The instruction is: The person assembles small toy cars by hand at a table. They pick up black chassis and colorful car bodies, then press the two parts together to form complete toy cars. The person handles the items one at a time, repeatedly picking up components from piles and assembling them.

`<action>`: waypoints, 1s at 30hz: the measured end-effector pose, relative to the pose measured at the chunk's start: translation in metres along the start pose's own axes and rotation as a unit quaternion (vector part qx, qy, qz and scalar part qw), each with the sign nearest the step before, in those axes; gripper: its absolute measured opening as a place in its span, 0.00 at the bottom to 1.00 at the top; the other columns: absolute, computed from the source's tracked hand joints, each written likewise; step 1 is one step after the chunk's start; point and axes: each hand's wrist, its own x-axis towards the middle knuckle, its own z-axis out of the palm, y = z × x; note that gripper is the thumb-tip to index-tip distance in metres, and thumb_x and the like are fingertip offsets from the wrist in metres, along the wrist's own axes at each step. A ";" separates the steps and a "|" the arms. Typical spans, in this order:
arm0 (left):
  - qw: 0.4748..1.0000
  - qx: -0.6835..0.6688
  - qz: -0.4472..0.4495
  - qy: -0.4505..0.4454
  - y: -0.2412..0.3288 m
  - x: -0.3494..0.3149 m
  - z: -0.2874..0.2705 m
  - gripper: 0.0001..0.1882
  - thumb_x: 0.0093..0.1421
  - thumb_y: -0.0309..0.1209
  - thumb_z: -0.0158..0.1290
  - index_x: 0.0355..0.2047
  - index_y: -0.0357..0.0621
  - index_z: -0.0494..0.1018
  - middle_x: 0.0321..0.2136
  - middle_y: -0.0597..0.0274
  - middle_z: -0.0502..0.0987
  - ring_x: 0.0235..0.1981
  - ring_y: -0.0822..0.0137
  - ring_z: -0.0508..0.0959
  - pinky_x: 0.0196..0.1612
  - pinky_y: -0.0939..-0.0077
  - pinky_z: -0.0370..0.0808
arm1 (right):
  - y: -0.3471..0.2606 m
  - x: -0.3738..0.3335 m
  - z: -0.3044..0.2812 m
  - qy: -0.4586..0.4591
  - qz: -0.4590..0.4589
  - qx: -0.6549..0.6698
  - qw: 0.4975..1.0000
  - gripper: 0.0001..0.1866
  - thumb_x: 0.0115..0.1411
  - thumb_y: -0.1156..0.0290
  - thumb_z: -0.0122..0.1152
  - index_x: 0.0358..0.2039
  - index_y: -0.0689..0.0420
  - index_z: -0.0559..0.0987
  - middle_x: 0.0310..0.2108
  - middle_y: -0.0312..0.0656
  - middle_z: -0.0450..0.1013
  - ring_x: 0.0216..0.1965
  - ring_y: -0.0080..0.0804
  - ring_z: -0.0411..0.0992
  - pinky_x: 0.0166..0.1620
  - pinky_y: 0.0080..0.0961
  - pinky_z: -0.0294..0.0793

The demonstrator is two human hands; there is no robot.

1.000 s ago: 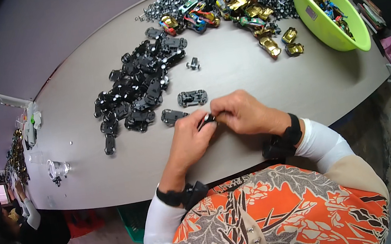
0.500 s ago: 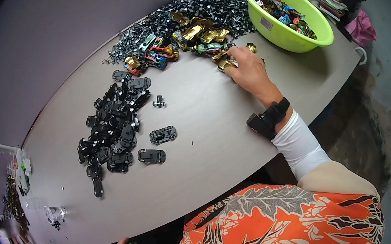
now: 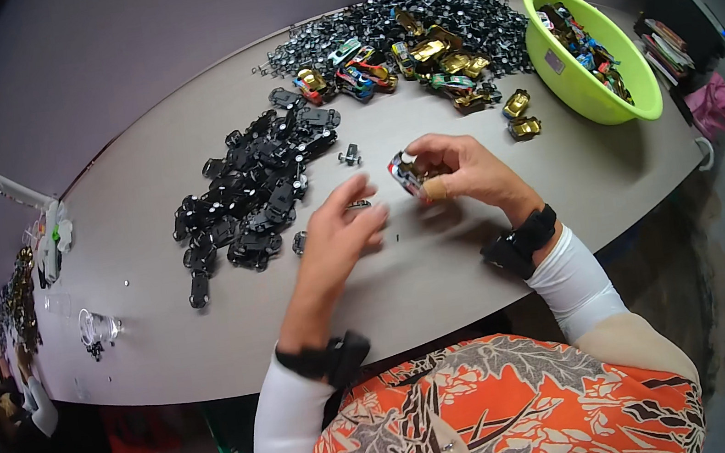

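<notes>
My right hand (image 3: pixel 466 173) is closed on a toy car body (image 3: pixel 406 176), held just above the table with its hollow side partly showing. Its thumb wears a tan bandage. My left hand (image 3: pixel 340 234) hovers to the left of it, fingers spread, with nothing visible in them. Beneath those fingers lies a dark car chassis (image 3: pixel 361 203), mostly covered. A small wheel-and-axle piece (image 3: pixel 350 155) stands on the table beyond. Left of my left hand spreads a heap of black car chassis (image 3: pixel 256 190).
Gold and coloured car bodies (image 3: pixel 430 50) lie before a large pile of wheel-and-axle parts (image 3: pixel 406 12) at the back. Two gold car bodies (image 3: pixel 521 116) sit near a lime-green basin (image 3: pixel 600 105) of car bodies. A clear cup (image 3: pixel 100 326) lies at left. Another person (image 3: pixel 41 411) sits far left.
My right hand has come back from the gold bodies toward the middle, now with a car body. My left hand has risen from below the table edge to over the chassis. The view has shifted.
</notes>
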 end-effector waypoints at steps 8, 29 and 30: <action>0.981 -0.192 0.014 -0.003 -0.025 0.038 0.014 0.14 0.54 0.22 0.55 0.41 0.31 0.70 0.31 0.58 0.76 0.29 0.70 0.78 0.31 0.77 0.80 | 0.008 0.003 0.013 0.042 -0.061 -0.188 0.979 0.23 0.45 0.74 0.63 0.44 0.64 0.69 0.25 0.35 0.70 0.28 0.18 0.67 0.30 0.17 0.67; 0.955 -0.294 0.043 -0.022 -0.021 0.031 0.011 0.14 0.51 0.19 0.56 0.38 0.35 0.69 0.37 0.56 0.75 0.37 0.67 0.77 0.41 0.75 0.78 | 0.004 -0.002 0.026 0.083 -0.145 0.010 0.986 0.16 0.48 0.76 0.65 0.37 0.58 0.70 0.31 0.32 0.69 0.27 0.12 0.64 0.31 0.10 0.64; 0.962 -0.267 0.053 -0.014 -0.022 0.030 0.012 0.14 0.51 0.19 0.56 0.38 0.35 0.68 0.37 0.56 0.75 0.37 0.67 0.77 0.40 0.75 0.78 | 0.003 -0.001 0.025 0.093 -0.142 0.034 0.985 0.16 0.48 0.76 0.65 0.37 0.59 0.70 0.31 0.32 0.69 0.28 0.12 0.65 0.30 0.10 0.64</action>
